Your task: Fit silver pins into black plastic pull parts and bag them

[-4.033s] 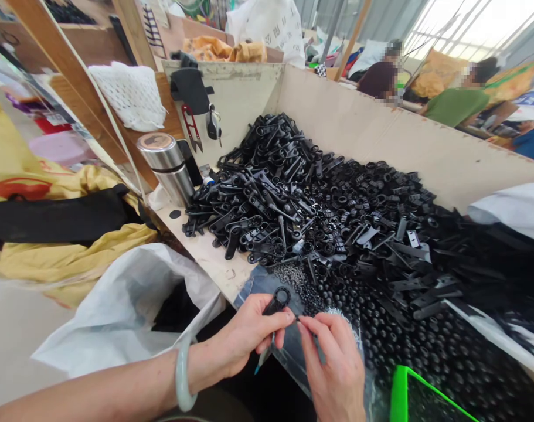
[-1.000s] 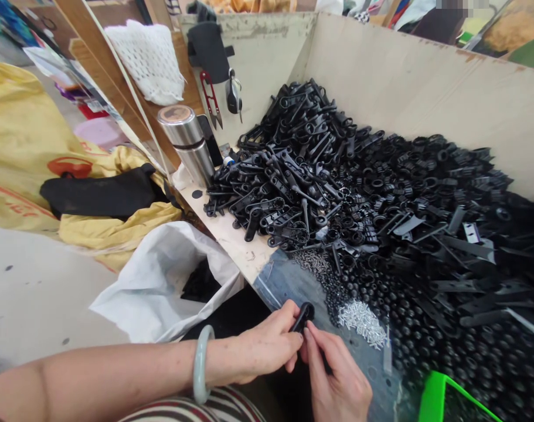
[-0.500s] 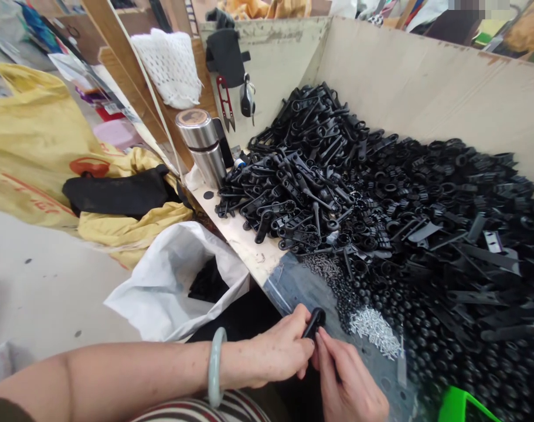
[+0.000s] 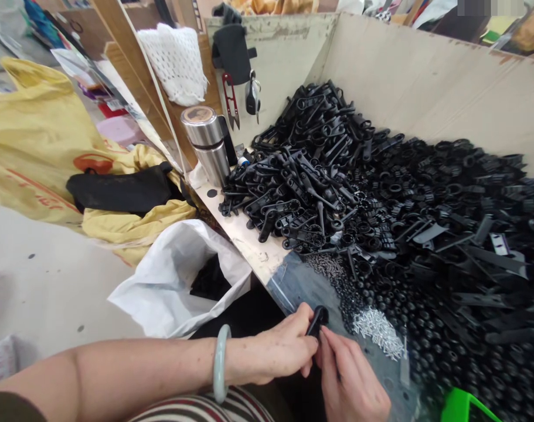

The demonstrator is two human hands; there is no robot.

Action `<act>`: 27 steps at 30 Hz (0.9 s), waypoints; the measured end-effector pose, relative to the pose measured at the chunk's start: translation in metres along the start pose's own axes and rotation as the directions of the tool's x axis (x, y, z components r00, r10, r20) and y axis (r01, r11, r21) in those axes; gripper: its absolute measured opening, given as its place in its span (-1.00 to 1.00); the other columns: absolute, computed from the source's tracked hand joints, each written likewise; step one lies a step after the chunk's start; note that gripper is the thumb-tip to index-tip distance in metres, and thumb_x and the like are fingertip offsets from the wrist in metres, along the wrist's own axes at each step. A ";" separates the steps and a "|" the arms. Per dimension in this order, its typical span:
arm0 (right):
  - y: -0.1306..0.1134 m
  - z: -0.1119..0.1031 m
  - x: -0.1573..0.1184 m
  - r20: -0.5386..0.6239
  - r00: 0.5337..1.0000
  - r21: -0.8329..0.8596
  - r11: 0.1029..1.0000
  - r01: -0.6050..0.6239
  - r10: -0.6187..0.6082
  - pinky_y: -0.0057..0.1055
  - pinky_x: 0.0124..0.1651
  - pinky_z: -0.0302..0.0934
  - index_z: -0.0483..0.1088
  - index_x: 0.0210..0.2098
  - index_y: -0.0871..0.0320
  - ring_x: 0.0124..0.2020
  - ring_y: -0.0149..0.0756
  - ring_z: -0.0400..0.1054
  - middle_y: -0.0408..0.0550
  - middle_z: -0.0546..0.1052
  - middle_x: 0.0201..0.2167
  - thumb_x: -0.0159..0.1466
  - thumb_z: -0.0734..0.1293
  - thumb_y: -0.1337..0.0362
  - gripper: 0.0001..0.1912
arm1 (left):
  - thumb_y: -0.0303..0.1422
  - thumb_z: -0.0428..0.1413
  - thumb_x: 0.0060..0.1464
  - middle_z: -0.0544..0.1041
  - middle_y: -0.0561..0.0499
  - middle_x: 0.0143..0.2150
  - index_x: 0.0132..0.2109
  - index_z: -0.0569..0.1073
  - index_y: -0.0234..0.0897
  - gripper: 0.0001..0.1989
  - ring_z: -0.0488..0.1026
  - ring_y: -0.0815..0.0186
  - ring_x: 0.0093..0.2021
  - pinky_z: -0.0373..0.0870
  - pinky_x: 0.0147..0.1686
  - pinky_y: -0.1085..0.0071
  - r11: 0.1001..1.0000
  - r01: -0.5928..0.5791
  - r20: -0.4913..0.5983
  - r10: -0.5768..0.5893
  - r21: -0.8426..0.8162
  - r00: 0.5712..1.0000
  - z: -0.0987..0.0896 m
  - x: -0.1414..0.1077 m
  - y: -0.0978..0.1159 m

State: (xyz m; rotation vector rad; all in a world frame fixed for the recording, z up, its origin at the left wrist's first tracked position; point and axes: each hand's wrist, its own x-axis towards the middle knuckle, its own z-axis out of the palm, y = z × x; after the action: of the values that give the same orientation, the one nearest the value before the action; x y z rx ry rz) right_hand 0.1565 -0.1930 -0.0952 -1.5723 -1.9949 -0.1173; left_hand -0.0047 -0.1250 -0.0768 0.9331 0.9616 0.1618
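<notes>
A black plastic part (image 4: 321, 316) with a rounded end is gripped in the closed fingers of my left hand (image 4: 284, 349), just over the front edge of the bench. My right hand (image 4: 354, 375) is pinched closed against the near side of that part; whatever its fingertips hold is hidden. To the right of my hands lie a small heap of silver screws (image 4: 378, 333) and many black round knobs (image 4: 442, 351). Behind them rises a big pile of black plastic handles (image 4: 293, 193).
A steel thermos (image 4: 207, 143) stands at the bench's left edge, with red thread snips (image 4: 230, 101) and keys (image 4: 252, 97) hanging above. An open white sack (image 4: 161, 293) is below the bench. A bright green object (image 4: 464, 405) sits at the lower right.
The whole view has shifted slightly, so most things appear a little further right. Both hands keep the same grip around the black part.
</notes>
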 end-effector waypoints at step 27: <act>-0.011 -0.005 0.019 0.173 0.979 -0.226 0.964 0.142 -0.103 -0.41 -0.36 0.32 0.40 -0.08 0.26 -0.43 -0.31 0.44 -0.06 0.45 -0.44 0.47 0.04 0.44 -0.69 | -0.53 0.01 -0.05 0.26 0.21 -0.52 -0.14 0.17 -0.19 -0.70 0.20 0.39 -0.49 0.10 -0.43 0.41 0.992 0.037 0.113 -0.023 -0.118 0.993 -0.005 -0.001 0.018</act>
State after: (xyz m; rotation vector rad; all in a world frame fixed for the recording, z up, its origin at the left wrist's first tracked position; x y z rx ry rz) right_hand 0.1459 -0.1825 -0.0783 -1.6467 -2.2750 -0.2971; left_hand -0.0044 -0.1115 -0.0641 0.8087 0.8532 0.1390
